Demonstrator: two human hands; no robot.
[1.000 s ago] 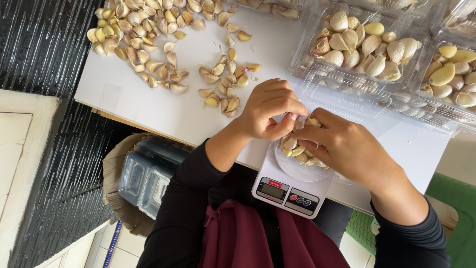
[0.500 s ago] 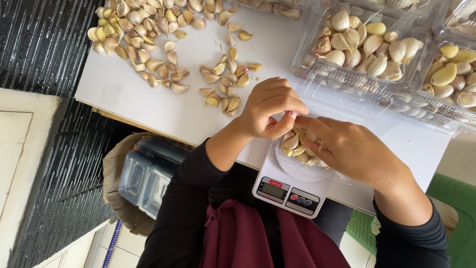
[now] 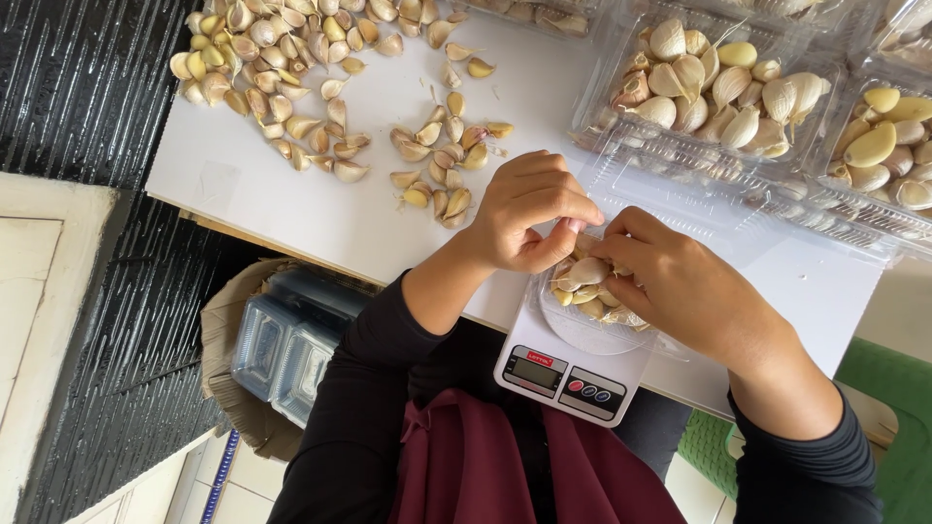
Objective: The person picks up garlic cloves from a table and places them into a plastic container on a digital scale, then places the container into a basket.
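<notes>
A small white kitchen scale (image 3: 573, 369) with a grey display sits at the near edge of a white table (image 3: 320, 209). On it rests a clear plastic tray (image 3: 582, 325) holding several garlic cloves (image 3: 582, 281). Both my hands meet over this tray. My left hand (image 3: 529, 213) is curled, fingertips pinched at the tray's far edge. My right hand (image 3: 684, 291) covers the tray's right side, fingers closed around cloves. Exactly which clove each fingertip pinches is hidden.
Loose garlic cloves lie in a pile (image 3: 267, 68) at the far left and a smaller scatter (image 3: 442, 160) beside my left hand. Clear trays filled with cloves (image 3: 723, 82) stand far right. A box of empty plastic containers (image 3: 282, 340) sits under the table; green chair (image 3: 888, 383) at right.
My hands have stayed over the tray on the scale with only slight finger movement; the left fingertips have pinched closer to the right hand.
</notes>
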